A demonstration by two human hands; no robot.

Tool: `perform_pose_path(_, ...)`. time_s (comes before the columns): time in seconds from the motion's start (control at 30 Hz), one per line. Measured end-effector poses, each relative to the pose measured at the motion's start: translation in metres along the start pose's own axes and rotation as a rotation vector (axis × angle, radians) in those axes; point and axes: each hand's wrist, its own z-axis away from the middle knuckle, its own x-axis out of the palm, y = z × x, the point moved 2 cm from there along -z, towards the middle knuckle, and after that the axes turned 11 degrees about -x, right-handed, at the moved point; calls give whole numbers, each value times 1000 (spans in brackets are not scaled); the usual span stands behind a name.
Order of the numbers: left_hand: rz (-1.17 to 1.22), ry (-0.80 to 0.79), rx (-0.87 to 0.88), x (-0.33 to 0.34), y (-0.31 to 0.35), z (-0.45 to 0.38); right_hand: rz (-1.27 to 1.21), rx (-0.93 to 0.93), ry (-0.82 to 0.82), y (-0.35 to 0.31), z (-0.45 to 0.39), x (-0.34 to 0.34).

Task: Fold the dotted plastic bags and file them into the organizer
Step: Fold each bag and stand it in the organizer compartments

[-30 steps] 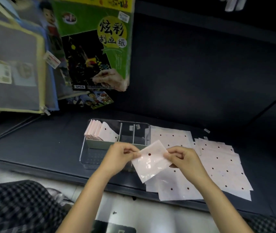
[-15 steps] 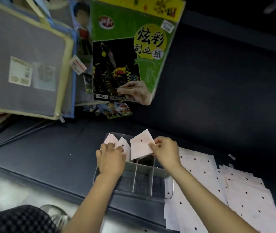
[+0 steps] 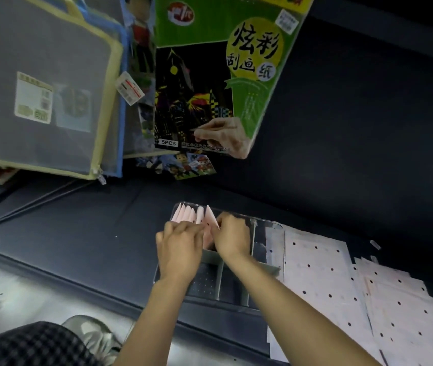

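Both hands meet over the far-left compartment of the clear organizer [image 3: 276, 235], and each grip is closed on the same folded bag [image 3: 210, 220]: the left hand [image 3: 179, 250] has its fingers curled against the bag's left side, the right hand [image 3: 232, 237] pinches its right side. That bag stands on edge inside the compartment, its pointed corner sticking up and away from the person, its long axis running near to far along the organizer. Just left of it, a row of other folded bags [image 3: 186, 213] stands in the same compartment, their tips fanned upward the same way. Right of the organizer, flat dotted bags [image 3: 323, 273] lie spread in overlapping sheets on the dark tabletop [image 3: 78, 233], touching the organizer's right wall. Beyond the organizer, a green scratch-paper pack [image 3: 210, 75] and a mesh zip pouch [image 3: 46, 83] hang above the tabletop
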Motion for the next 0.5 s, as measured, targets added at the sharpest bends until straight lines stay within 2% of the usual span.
perform_pose_path(0.1,130,46,-38,-1,-3,-1,-220,-49,-105,-2,6,11)
perform_pose_path(0.2,174,64,-83,0,-6,-4,-280,-116,-184,-2,12,17)
perform_pose_path(0.33,106,44,-31,4,-10,-5,-344,-162,-293,2,12,20)
perform_pose_path(0.5,-6,29,77,5,-6,-5,-457,-195,-312,12,20,9)
